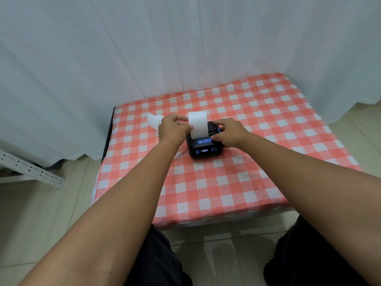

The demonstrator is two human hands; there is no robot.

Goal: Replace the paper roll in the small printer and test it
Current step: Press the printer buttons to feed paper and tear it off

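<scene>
While the right hand steadies the printer, left hand grip pinches its paper strip

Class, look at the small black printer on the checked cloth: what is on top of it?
A white paper strip rises from the printer. The left hand pinches its edge; the right hand rests on the top. The paper compartment underneath is covered from view.

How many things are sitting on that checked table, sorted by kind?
Printer, black, with a strip of paper coming up out of it: 1
Loose white paper roll, behind the left hand: 1
Total: 2 things on the tablecloth. The right hand rests on the printer.
</scene>
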